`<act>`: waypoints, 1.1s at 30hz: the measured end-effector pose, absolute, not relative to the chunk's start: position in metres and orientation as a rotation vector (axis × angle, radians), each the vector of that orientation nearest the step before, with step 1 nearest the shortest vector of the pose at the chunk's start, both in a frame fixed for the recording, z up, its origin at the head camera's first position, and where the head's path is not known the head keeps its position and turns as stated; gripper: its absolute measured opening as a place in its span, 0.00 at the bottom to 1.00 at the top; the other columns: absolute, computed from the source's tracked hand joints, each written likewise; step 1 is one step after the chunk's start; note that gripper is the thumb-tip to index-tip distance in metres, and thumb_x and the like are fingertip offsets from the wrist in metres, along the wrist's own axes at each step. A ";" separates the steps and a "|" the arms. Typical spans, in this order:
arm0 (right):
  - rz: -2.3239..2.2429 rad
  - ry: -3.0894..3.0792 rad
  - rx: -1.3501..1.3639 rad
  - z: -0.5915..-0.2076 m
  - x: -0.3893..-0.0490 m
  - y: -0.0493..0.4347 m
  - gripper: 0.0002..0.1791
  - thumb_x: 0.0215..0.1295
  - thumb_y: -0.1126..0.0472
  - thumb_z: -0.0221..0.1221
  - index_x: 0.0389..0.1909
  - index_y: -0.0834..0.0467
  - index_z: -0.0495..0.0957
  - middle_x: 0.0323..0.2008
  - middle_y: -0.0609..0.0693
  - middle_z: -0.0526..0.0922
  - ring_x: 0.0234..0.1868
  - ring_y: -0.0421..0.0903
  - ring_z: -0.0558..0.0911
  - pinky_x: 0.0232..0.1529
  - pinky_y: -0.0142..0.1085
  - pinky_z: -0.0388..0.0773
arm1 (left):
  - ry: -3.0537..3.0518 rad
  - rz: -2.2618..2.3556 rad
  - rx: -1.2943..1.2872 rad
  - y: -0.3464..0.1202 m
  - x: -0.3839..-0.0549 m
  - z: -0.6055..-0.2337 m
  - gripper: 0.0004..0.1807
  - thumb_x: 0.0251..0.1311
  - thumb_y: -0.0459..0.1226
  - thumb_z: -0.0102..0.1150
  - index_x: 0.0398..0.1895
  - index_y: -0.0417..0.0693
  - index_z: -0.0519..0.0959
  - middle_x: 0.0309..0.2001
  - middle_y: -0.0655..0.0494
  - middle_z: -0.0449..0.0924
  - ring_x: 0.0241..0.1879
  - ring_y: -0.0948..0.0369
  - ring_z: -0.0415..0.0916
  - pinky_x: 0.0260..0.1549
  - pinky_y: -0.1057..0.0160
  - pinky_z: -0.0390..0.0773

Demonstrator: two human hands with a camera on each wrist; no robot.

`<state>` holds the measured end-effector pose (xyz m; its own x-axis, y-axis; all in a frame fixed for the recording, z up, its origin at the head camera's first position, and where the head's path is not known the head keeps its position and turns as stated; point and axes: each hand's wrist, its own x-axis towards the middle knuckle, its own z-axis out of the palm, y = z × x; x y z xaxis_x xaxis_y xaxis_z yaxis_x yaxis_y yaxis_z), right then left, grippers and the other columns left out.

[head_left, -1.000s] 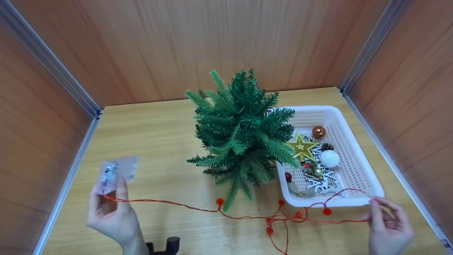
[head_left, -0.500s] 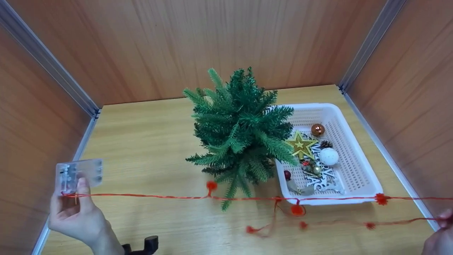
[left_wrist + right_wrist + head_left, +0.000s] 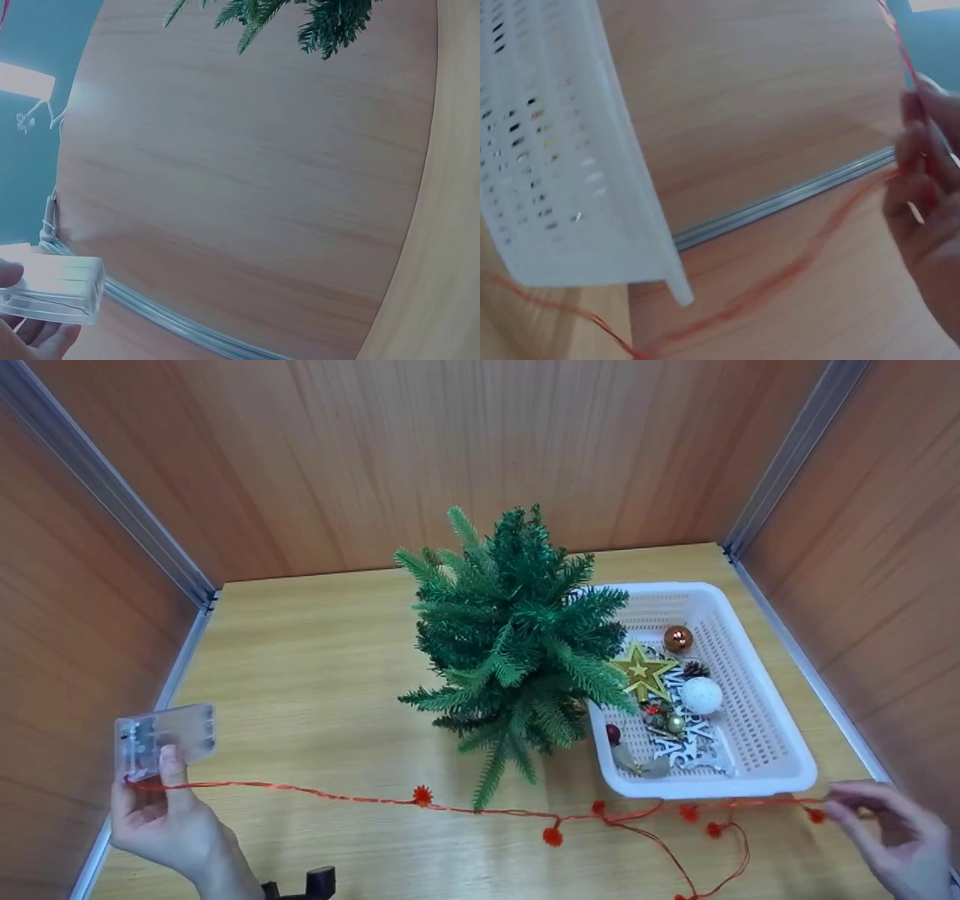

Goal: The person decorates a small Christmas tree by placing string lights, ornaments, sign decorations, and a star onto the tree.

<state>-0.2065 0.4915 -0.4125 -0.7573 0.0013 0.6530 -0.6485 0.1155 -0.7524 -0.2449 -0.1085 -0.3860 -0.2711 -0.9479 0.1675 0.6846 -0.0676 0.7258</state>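
My left hand [image 3: 169, 825] holds a clear plastic battery box [image 3: 184, 731] upright at the left of the table. The box also shows in the left wrist view, gripped at the lower left corner. A red cord with small red pompoms [image 3: 422, 796] runs from the box across the front of the table. At its other end my right hand [image 3: 896, 832] pinches the cord, just past the basket's front right corner. In the right wrist view the fingers curl around that red cord [image 3: 906, 56]. A small green artificial Christmas tree [image 3: 517, 645] stands behind the cord.
A white plastic basket [image 3: 765, 712] stands right of the tree. It holds a gold star [image 3: 641, 670], a white ball [image 3: 701, 695], a copper ball [image 3: 678, 638] and other ornaments. Wood panels enclose the table on three sides.
My left hand has moved left with the battery box. My right hand went out to the right, pulling the cord taut, then came back in. The cord now sags lower, with one loop hanging in front.
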 end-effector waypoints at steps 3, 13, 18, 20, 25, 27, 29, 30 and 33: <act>1.424 -2.279 0.586 -0.419 -0.207 0.492 0.20 0.34 0.89 0.57 0.35 0.77 0.73 0.27 0.56 0.79 0.29 0.41 0.77 0.39 0.22 0.69 | -0.848 -1.689 0.386 -0.103 -0.246 -0.390 0.18 0.39 0.22 0.65 0.39 0.29 0.77 0.37 0.38 0.78 0.38 0.51 0.73 0.42 0.64 0.72; 1.439 -2.218 0.871 -0.412 -0.224 0.425 0.22 0.32 0.87 0.59 0.35 0.75 0.74 0.29 0.58 0.80 0.32 0.42 0.78 0.39 0.25 0.72 | -1.099 -1.709 0.361 -0.061 -0.244 -0.396 0.18 0.45 0.23 0.62 0.43 0.31 0.76 0.40 0.42 0.77 0.41 0.54 0.74 0.43 0.68 0.74; 1.682 -2.103 1.081 -0.426 -0.233 0.369 0.20 0.39 0.86 0.56 0.38 0.73 0.74 0.33 0.58 0.80 0.35 0.43 0.79 0.37 0.27 0.75 | -1.173 -1.668 0.220 -0.038 -0.241 -0.395 0.17 0.44 0.17 0.56 0.41 0.27 0.75 0.38 0.42 0.77 0.37 0.55 0.75 0.39 0.68 0.75; 1.776 -2.147 1.144 -0.436 -0.234 0.344 0.21 0.43 0.85 0.55 0.42 0.70 0.74 0.37 0.59 0.79 0.38 0.45 0.79 0.38 0.30 0.75 | -1.161 -1.662 0.154 -0.031 -0.239 -0.393 0.18 0.42 0.15 0.55 0.41 0.25 0.74 0.38 0.42 0.78 0.36 0.54 0.75 0.39 0.67 0.75; 1.912 -2.338 1.507 -0.448 -0.236 0.290 0.28 0.54 0.74 0.56 0.57 0.67 0.62 0.54 0.58 0.71 0.53 0.50 0.71 0.50 0.39 0.70 | -1.118 -1.663 0.022 -0.019 -0.237 -0.389 0.17 0.40 0.14 0.55 0.39 0.22 0.73 0.37 0.41 0.78 0.37 0.53 0.74 0.40 0.65 0.75; 2.034 -2.338 1.696 -0.446 -0.237 0.275 0.31 0.58 0.69 0.55 0.61 0.68 0.55 0.59 0.59 0.65 0.58 0.52 0.65 0.55 0.43 0.65 | -1.121 -1.656 -0.018 -0.016 -0.237 -0.389 0.16 0.39 0.14 0.56 0.38 0.21 0.73 0.36 0.41 0.78 0.37 0.53 0.74 0.40 0.64 0.75; 2.272 -2.289 1.842 -0.444 -0.236 0.264 0.33 0.63 0.64 0.52 0.64 0.66 0.48 0.61 0.61 0.60 0.61 0.53 0.61 0.60 0.43 0.58 | -1.138 -1.641 -0.043 -0.014 -0.237 -0.390 0.16 0.40 0.14 0.56 0.37 0.20 0.72 0.36 0.41 0.78 0.37 0.53 0.74 0.41 0.64 0.76; 2.404 -2.249 1.890 -0.444 -0.235 0.260 0.32 0.64 0.63 0.50 0.65 0.66 0.46 0.61 0.62 0.59 0.61 0.54 0.60 0.61 0.43 0.56 | -1.149 -1.632 -0.050 -0.014 -0.237 -0.390 0.16 0.40 0.14 0.56 0.38 0.20 0.72 0.36 0.41 0.78 0.37 0.53 0.74 0.41 0.64 0.75; 2.736 -2.109 1.923 -0.443 -0.232 0.251 0.30 0.67 0.63 0.45 0.65 0.65 0.45 0.59 0.65 0.60 0.61 0.56 0.60 0.62 0.43 0.52 | -1.176 -1.611 -0.037 -0.015 -0.237 -0.390 0.16 0.41 0.14 0.55 0.38 0.20 0.72 0.37 0.41 0.78 0.38 0.52 0.74 0.42 0.63 0.75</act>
